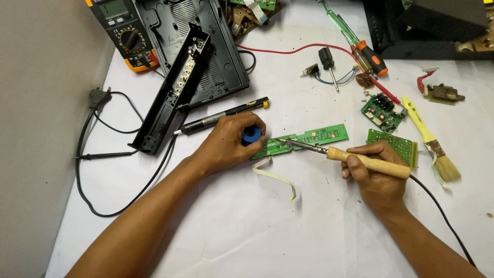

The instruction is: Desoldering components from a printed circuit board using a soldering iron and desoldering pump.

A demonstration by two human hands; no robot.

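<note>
A long green circuit board lies on the white sheet in the middle. My left hand holds a small blue spool at the board's left end. My right hand grips a soldering iron with a wooden handle; its metal tip rests on the board near the spool. A white ribbon cable trails from the board toward me. A black desoldering pump lies just beyond my left hand.
A black plastic casing and a long black panel lie at the back left beside a multimeter. Smaller green boards, a brush, screwdrivers and a mains plug with black cable surround the work.
</note>
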